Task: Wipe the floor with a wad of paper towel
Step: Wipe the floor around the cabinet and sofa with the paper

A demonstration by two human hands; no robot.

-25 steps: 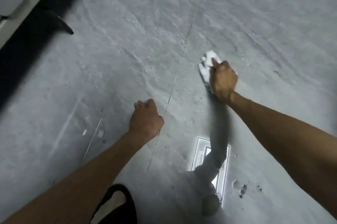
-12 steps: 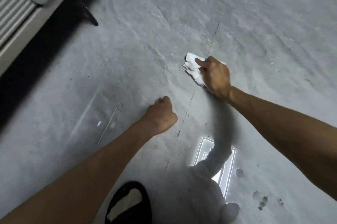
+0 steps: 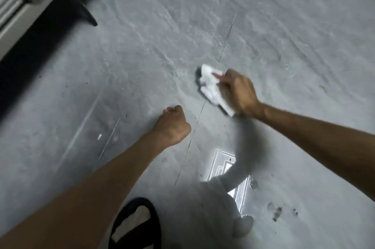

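Sweeping leftward since a second ago, the right hand [image 3: 239, 92] is carrying the paper towel [image 3: 209, 84] from the right side of the floor seam [image 3: 227, 37] over to its left side, and it is now pressing the wad onto the grey floor [image 3: 284, 35]. Its fingers are curling down over the towel, with one fingertip lying across the top. Motion is blurring the hand, so where the thumb is sitting cannot be told. The left hand [image 3: 174, 125] is staying put left of the seam, balled into a fist that is holding nothing and seemingly propping on its knuckles. A black sandal [image 3: 136, 224] is showing at the bottom edge, and dark spots [image 3: 277, 213] are lying on the floor lower right, well apart from the wad. Judging by its crumpled folds, the towel is behaving as something very light, soft and limp. It is probably dragging a little on the textured floor and is likely to tear or shed if scrubbed hard or soaked. Covering its middle with the palm and fingers, rather than pinching an edge, is the grip most likely to keep it bunched and moving as one piece.
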